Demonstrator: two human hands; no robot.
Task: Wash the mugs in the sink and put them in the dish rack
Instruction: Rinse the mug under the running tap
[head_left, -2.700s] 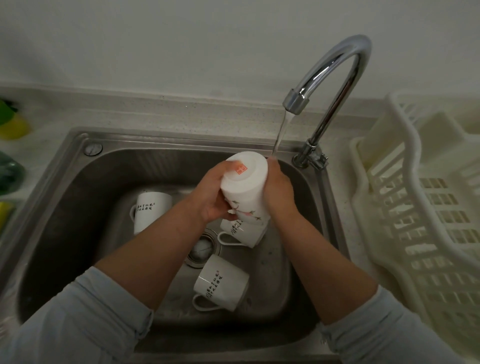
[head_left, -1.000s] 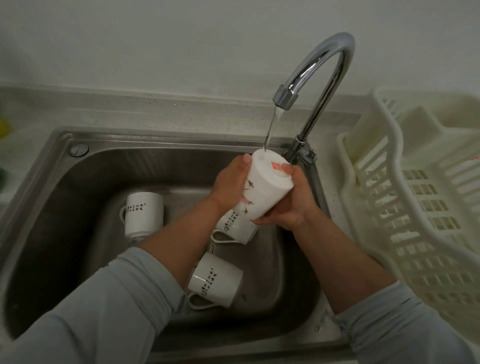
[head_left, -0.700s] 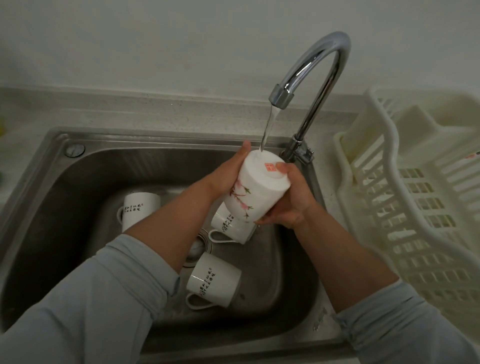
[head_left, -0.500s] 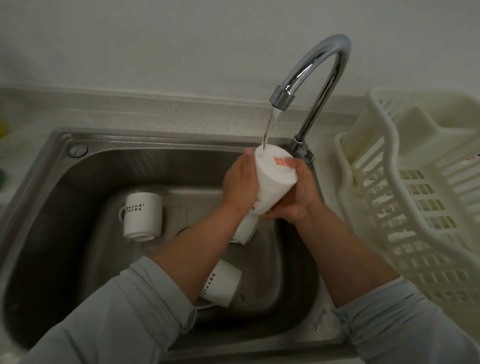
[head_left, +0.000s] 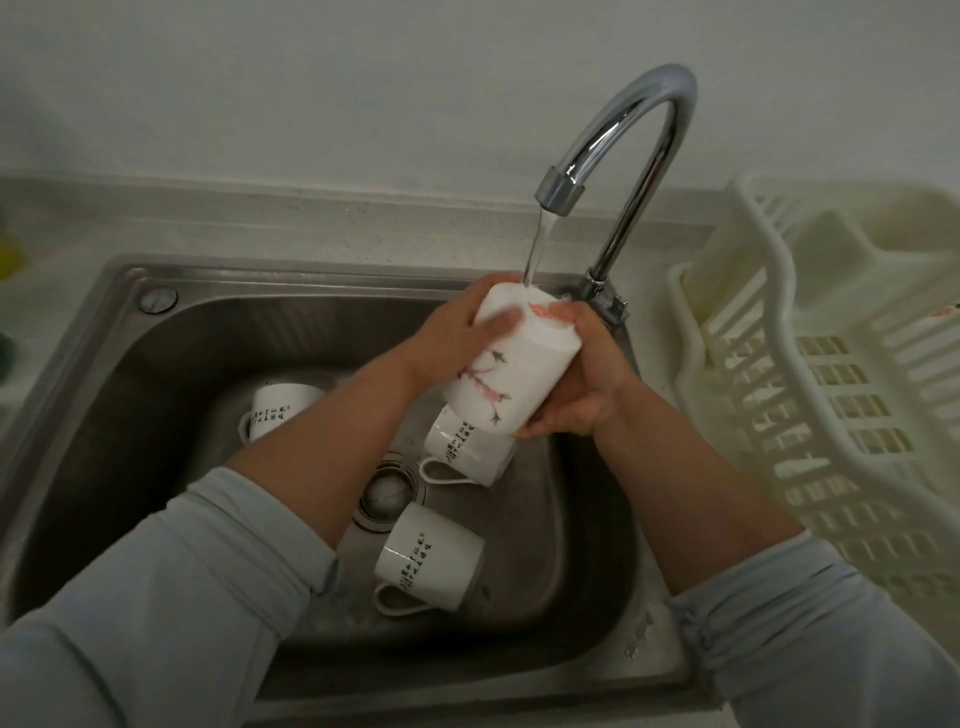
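A white flowered mug (head_left: 514, 371) is held bottom-up under the running water of the tap (head_left: 618, 171). My left hand (head_left: 457, 332) wraps its left side with the thumb across the wall. My right hand (head_left: 582, 384) cups its right side and lower end, a fingertip on the base. Three white mugs with black lettering lie in the steel sink (head_left: 156, 364): one at the back left (head_left: 275, 410), one under the held mug (head_left: 462, 452), one in front by the drain (head_left: 426, 558). The cream plastic dish rack (head_left: 831, 374) stands to the right of the sink.
The drain strainer (head_left: 387, 493) sits in the middle of the basin between the mugs. The tap's base (head_left: 602, 296) rises just behind my right hand. A yellow object (head_left: 8, 257) and a dark one (head_left: 5, 353) show at the left edge of the counter.
Both hands kept hold of the flowered mug and turned it under the stream; its flower pattern now faces me again. My left thumb slid across its wall.
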